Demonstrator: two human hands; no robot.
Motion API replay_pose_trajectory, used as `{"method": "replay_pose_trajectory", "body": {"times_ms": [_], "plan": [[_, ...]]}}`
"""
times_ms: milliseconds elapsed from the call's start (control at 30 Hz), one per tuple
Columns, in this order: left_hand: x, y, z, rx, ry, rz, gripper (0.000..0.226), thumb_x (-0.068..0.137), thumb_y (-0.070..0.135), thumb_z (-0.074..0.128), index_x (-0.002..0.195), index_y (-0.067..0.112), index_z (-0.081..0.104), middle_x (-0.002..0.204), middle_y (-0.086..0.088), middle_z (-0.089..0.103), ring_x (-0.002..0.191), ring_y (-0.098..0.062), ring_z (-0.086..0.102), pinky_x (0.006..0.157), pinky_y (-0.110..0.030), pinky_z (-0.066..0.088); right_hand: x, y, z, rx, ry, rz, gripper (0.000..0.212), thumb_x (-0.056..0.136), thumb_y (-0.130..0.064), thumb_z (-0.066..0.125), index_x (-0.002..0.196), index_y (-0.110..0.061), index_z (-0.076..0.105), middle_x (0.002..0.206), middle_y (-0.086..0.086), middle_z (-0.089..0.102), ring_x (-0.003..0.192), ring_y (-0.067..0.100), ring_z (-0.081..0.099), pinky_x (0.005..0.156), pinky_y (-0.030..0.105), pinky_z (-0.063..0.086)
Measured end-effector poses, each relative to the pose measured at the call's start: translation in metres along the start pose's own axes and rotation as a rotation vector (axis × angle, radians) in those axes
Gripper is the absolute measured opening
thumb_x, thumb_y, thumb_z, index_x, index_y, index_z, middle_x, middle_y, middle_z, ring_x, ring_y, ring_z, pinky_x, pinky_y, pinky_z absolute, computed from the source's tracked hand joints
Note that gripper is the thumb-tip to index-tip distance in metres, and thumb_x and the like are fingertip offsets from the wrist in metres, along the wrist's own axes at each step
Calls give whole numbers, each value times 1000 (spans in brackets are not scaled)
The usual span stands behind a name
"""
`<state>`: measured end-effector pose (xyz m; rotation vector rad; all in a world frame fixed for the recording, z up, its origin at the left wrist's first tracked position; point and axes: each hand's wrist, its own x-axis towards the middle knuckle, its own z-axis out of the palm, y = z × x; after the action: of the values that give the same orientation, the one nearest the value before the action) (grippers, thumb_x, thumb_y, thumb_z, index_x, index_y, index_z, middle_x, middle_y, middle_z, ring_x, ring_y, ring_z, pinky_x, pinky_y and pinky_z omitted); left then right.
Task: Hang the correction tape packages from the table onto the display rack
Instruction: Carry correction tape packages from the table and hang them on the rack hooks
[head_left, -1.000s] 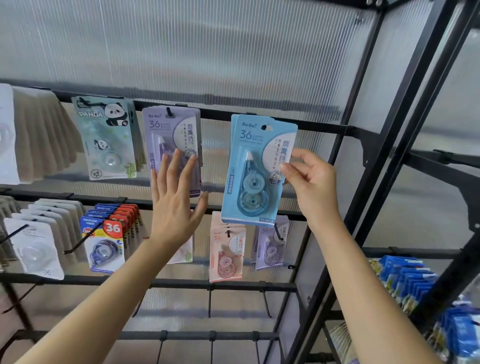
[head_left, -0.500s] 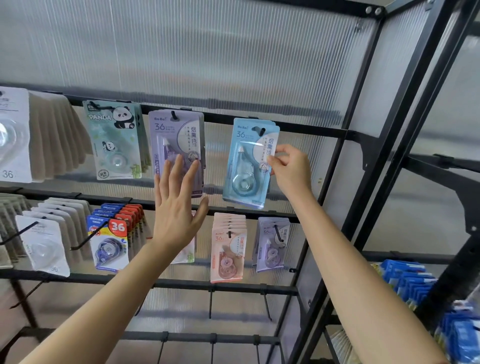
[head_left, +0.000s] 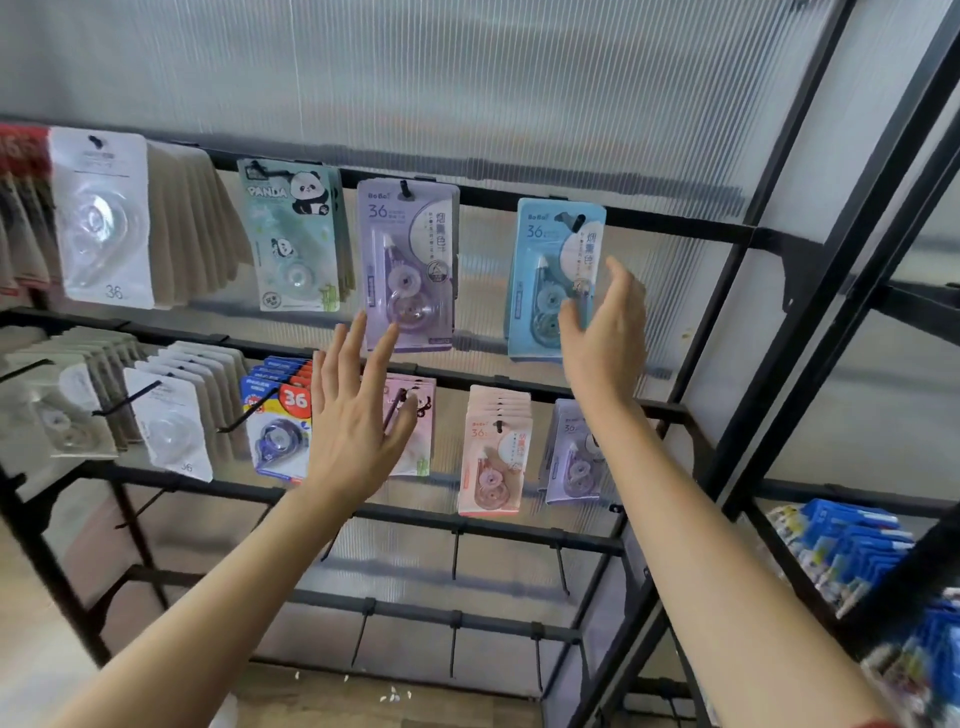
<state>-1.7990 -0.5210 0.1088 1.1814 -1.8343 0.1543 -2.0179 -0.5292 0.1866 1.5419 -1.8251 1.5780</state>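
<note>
A light blue correction tape package (head_left: 545, 260) hangs from a hook on the top bar of the black display rack (head_left: 675, 221), to the right of a purple package (head_left: 410, 260). My right hand (head_left: 602, 338) is beside the blue package's lower right edge with fingers loosely spread; its thumb overlaps the package's edge and holds nothing. My left hand (head_left: 353, 415) is raised with straight, spread fingers below the purple package, in front of the middle row, and holds nothing. No table is in view.
The top row also holds panda packages (head_left: 291, 234) and white packs (head_left: 104, 218). The middle row holds blue-red packs (head_left: 275, 426), pink packs (head_left: 493, 452) and purple packs (head_left: 571, 457). Bare hooks (head_left: 454, 556) hang lower down. Blue packages (head_left: 852, 540) fill a shelf at right.
My right hand carried the blue package up to the top-row hook, hung it there and let go. The left hand stayed raised and open. The view shifted to the left.
</note>
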Motion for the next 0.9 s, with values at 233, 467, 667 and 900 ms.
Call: {"method": "replay_pose_trajectory", "body": {"times_ms": [233, 467, 667, 900], "plan": [[-58, -36, -23, 145, -202, -151, 69, 93, 38, 51, 151, 25, 16, 159, -6, 6, 146, -27, 1, 117, -46, -2, -90, -16, 9, -132, -571, -2, 81, 93, -36, 56, 152, -20, 2, 158, 17, -1, 146, 33, 5, 116, 46, 12], [-118, -72, -95, 285, -284, -270, 63, 91, 43, 53, 147, 25, 29, 159, -7, 3, 146, -26, -3, 116, -43, -5, -173, -76, 19, -272, -939, -174, 83, 91, -52, 51, 152, -28, 1, 160, 8, 1, 145, 32, 5, 115, 51, 14], [-208, -107, -211, 374, -368, -464, 67, 92, 49, 47, 150, 31, 18, 160, -2, -2, 146, -23, -6, 115, -42, -9, -267, -173, 21, -242, -1080, -355, 83, 90, -54, 50, 152, -25, 2, 159, 11, 6, 144, 33, 10, 113, 50, 18], [-328, -143, -364, 534, -338, -751, 71, 92, 51, 48, 151, 28, 15, 159, -3, 1, 146, -23, -6, 117, -43, -4, -397, -306, 19, -35, -1301, -494, 81, 91, -50, 52, 151, -31, 0, 160, 9, -1, 146, 33, 0, 115, 52, 6]]}}
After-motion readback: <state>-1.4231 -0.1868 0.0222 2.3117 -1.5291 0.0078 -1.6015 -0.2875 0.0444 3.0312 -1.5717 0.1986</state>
